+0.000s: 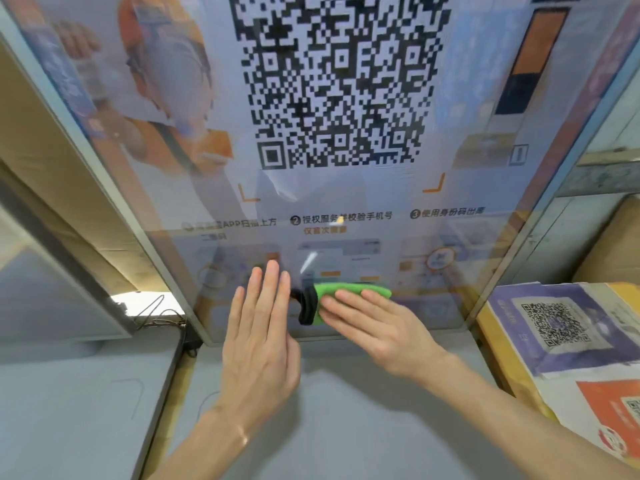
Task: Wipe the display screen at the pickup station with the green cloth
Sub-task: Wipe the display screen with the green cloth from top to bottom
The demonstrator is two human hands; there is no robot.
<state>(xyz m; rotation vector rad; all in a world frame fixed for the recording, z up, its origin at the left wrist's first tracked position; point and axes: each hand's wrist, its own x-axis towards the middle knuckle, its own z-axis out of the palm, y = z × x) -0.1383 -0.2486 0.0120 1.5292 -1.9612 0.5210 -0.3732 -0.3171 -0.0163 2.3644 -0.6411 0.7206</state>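
Right hand (pixel 377 329) lies flat over green cloth (pixel 349 291) on display screen (pixel 346 202)

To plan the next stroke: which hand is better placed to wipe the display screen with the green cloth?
Right. The right hand presses the black-edged green cloth with straight fingers against the lower part of the large flat display screen. The left hand is open beside the cloth, holding nothing.

The right hand (pixel 372 327) presses the green cloth (pixel 346 296), which has a black edge, flat against the bottom of the display screen (pixel 329 209), while the left hand (pixel 259 327) rests open-fingered on the glass just beside it.
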